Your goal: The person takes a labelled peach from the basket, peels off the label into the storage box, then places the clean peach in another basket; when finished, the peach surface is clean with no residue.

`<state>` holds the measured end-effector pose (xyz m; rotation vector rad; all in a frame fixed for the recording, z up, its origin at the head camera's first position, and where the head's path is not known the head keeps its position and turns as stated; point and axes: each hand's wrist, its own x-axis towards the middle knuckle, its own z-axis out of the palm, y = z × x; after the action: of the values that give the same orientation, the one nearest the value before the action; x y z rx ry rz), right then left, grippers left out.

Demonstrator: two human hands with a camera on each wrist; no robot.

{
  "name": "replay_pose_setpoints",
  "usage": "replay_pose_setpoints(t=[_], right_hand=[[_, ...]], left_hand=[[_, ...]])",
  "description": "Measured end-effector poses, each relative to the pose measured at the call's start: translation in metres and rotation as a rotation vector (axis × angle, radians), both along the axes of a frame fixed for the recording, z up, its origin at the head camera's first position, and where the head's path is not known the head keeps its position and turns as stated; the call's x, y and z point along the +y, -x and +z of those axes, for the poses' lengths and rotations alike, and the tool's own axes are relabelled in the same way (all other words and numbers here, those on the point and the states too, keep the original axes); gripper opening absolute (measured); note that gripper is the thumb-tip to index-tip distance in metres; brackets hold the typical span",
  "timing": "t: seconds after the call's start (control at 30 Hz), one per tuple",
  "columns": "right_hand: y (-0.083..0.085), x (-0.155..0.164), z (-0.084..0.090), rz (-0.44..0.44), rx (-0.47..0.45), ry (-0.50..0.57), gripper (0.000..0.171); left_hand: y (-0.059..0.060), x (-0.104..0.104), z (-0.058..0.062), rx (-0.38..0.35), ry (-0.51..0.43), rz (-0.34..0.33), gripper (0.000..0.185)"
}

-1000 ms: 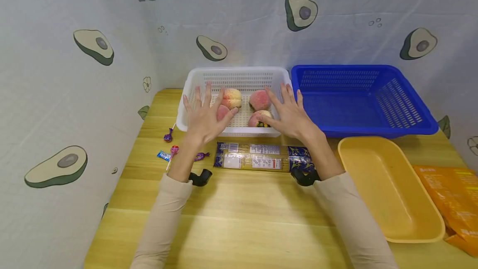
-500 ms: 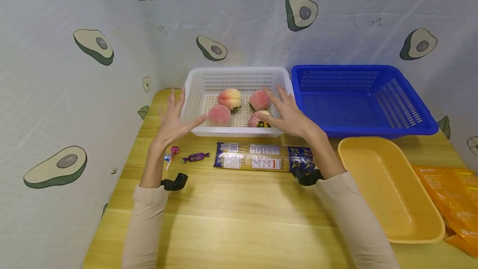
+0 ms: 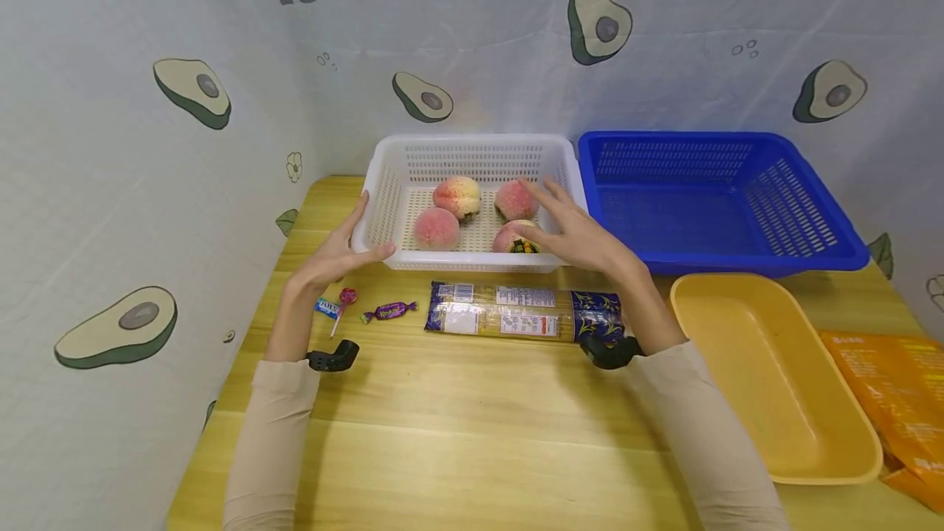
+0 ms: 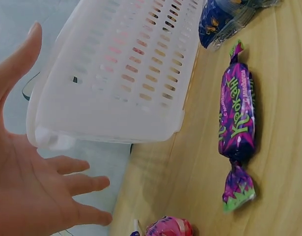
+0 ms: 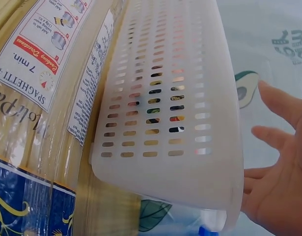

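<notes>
A white perforated plastic basket (image 3: pixel 472 260) holds several fuzzy pink-and-yellow peaches (image 3: pixel 437 229). My left hand (image 3: pixel 329 259) is at its left front corner, fingers outside the left end and thumb by the front rim. In the left wrist view the left fingers (image 4: pixel 87 184) are spread beyond the basket's end wall. Over the right front part of the basket hovers my right hand (image 3: pixel 583 236), fingers spread and overlapping the right-hand peaches. The right wrist view has the right hand (image 5: pixel 281 172) beside the basket's rim, its fingers loosely extended and partly hidden.
A spaghetti pack (image 3: pixel 527 311) lies along the basket's front. Left of it are a purple wrapped candy (image 3: pixel 391 311), a lollipop (image 3: pixel 347 297) and a blue-wrapped sweet (image 3: pixel 326 307). To the right stand a blue basket (image 3: pixel 723 259), a yellow tub (image 3: pixel 774 383) and an orange packet (image 3: pixel 896 400).
My left hand has moved from over the basket's left part out to its left end and lower, uncovering the left peaches. The right hand has shifted only slightly.
</notes>
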<state>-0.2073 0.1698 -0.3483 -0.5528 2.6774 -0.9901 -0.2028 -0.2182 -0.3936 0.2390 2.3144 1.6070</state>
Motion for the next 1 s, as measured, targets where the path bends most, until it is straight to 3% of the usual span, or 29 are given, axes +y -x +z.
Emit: replay_pose_setpoints(t=[0.27,0.5,0.73,1.0], right_hand=[[0.005,0.005,0.0,0.079,-0.059,0.086,0.071],[0.01,0.004,-0.003,0.152,-0.088,0.027,0.059],[0.019,0.002,-0.003,0.242,-0.112,-0.004,0.058],[0.031,-0.003,-0.012,0.22,-0.132,0.002,0.055]], left_hand=[[0.003,-0.003,-0.005,-0.017,-0.074,-0.03,0.109],[0.005,-0.005,-0.008,-0.068,-0.195,-0.067,0.105],[0.005,-0.005,-0.009,-0.114,-0.235,-0.066,0.104],[0.005,-0.003,-0.01,-0.133,-0.298,-0.083,0.104]])
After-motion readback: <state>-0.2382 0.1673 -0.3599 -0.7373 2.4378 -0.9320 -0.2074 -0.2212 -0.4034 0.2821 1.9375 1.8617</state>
